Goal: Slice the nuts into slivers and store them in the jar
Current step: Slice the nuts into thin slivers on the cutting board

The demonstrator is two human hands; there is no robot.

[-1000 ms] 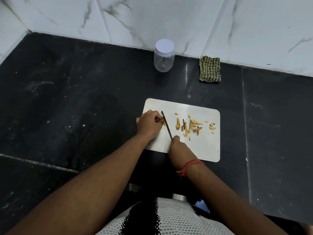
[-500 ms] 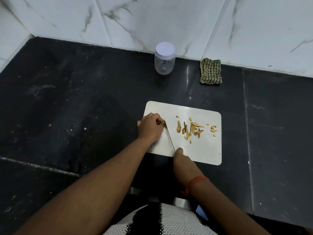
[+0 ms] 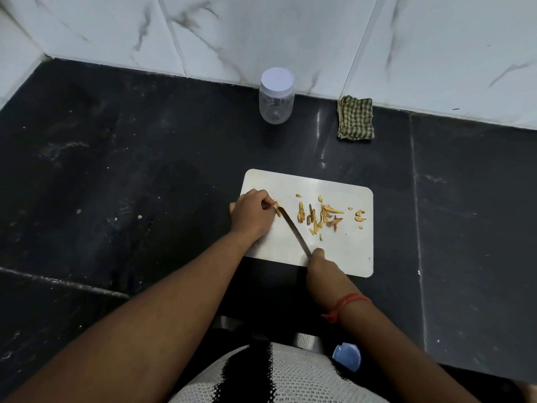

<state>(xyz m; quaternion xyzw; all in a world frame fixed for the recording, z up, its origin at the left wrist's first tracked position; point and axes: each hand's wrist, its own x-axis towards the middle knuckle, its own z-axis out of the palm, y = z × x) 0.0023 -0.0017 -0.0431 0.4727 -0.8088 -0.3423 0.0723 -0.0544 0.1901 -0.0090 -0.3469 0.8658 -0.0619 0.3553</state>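
Nut (image 3: 277,207) at frame centre, pinched by the left hand (image 3: 252,212) on the white board (image 3: 343,251), meets the knife (image 3: 293,231) gripped by the right hand (image 3: 321,264), drawn back toward the board's near edge since a second ago. Slivers (image 3: 322,218) spread just right; the capped jar (image 3: 276,96) waits above.

Glossy black stone counter (image 3: 145,170), clear plastic jar (image 3: 276,107), woven checked cloth (image 3: 355,117), smooth matt cutting board (image 3: 343,251)

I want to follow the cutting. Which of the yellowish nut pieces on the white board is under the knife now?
The single yellowish nut piece pinched by the left hand at the metal knife tip; the other slivers lie loose, right of the blade.
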